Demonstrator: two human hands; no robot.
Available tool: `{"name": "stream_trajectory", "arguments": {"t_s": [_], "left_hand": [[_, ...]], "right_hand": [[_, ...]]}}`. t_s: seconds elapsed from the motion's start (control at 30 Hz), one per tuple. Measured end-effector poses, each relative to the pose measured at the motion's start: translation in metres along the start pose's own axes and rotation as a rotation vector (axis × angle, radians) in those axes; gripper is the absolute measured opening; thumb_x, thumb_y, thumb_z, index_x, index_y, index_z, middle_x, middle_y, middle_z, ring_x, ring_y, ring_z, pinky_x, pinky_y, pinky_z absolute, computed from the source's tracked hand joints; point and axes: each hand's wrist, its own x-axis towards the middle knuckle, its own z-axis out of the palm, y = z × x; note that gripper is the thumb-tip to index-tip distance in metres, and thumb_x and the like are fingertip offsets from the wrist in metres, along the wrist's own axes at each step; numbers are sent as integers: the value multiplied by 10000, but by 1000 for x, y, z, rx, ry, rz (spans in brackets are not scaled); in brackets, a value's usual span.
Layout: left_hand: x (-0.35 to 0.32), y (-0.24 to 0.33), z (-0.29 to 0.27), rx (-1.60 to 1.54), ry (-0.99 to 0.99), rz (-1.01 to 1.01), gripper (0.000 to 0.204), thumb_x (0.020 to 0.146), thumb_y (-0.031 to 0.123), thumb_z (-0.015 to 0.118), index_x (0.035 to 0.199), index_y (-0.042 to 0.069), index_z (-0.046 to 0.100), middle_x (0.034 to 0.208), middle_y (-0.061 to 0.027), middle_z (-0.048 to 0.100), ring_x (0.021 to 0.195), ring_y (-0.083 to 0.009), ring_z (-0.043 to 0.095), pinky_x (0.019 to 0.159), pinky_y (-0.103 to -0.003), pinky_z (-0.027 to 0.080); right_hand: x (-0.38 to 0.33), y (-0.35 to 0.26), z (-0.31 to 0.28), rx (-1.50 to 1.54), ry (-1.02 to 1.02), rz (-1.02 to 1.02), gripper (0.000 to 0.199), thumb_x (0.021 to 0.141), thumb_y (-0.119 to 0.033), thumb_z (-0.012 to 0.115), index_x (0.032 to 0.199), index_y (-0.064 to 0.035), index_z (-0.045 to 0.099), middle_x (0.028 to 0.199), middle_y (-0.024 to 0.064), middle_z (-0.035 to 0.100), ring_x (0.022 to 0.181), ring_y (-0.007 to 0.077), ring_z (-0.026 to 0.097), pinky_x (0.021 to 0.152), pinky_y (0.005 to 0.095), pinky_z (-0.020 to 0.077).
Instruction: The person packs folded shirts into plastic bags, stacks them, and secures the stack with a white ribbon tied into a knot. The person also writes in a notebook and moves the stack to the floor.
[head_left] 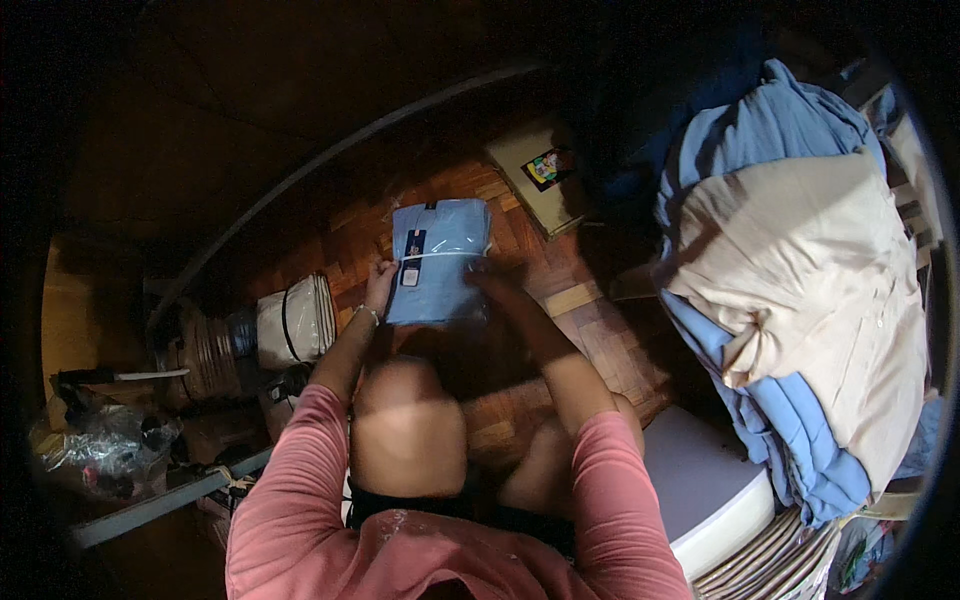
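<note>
On the wooden floor in front of my knees lies a flat bundle of folded light blue clothes, with a shiny clear wrapping over it. A thin white band runs across its middle, and a dark hang tag lies on its left part. My left hand is at the bundle's left edge, its fingers bent and closed by the end of the band. Over the bundle's right edge, near the band's other end, reaches my right hand. It is dark and smeared, so its fingers do not show clearly.
A tan flat box with a colourful card on it lies beyond the bundle. Strapped cream packets stand at the left, near crumpled clear plastic. A big heap of beige and blue cloth rises at the right above a white surface.
</note>
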Motion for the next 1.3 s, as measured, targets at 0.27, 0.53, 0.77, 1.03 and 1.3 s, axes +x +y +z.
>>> {"name": "stream_trajectory", "arguments": {"t_s": [0.27,0.53,0.77,1.03,1.3], "left_hand": [[-58,-73,24,-258,-238,-296,886,825,592,533,1395,-6,212,1362,-159,378,1221,-295,386,1035,-392,318],[-55,-17,74,-759,-424,-681,873,813,640,503,1394,38,252,1320,-166,398,1193,-351,417,999,-537,344],[-59,-15,81,-758,-230,-689,980,759,664,556,1408,27,191,1360,-183,314,1187,-343,402,1033,-494,304],[-35,-60,65,-769,-295,-729,933,716,647,627,1395,132,247,1308,-82,382,1166,-254,413,997,-468,323],[-37,-71,65,-829,-347,-636,928,702,600,675,1375,97,283,1251,-87,424,1151,-255,428,997,-468,319]], "right_hand": [[-1,-86,-61,-1342,630,72,545,786,-245,658,1281,-129,464,1338,157,433,1200,355,431,948,465,394],[13,-71,-125,-1936,516,198,713,866,-263,534,1458,-192,144,1461,169,222,1307,384,286,986,520,357],[1,-22,-129,-2276,640,172,585,901,-172,438,1433,-105,206,1318,262,359,1147,397,414,831,449,493],[-21,-21,-130,-2127,630,256,664,869,-147,480,1441,-88,149,1325,229,350,1141,342,430,747,389,531],[-17,-49,-105,-1763,721,344,550,889,-250,505,1367,-85,288,1291,212,390,1158,350,435,866,502,452]]}}
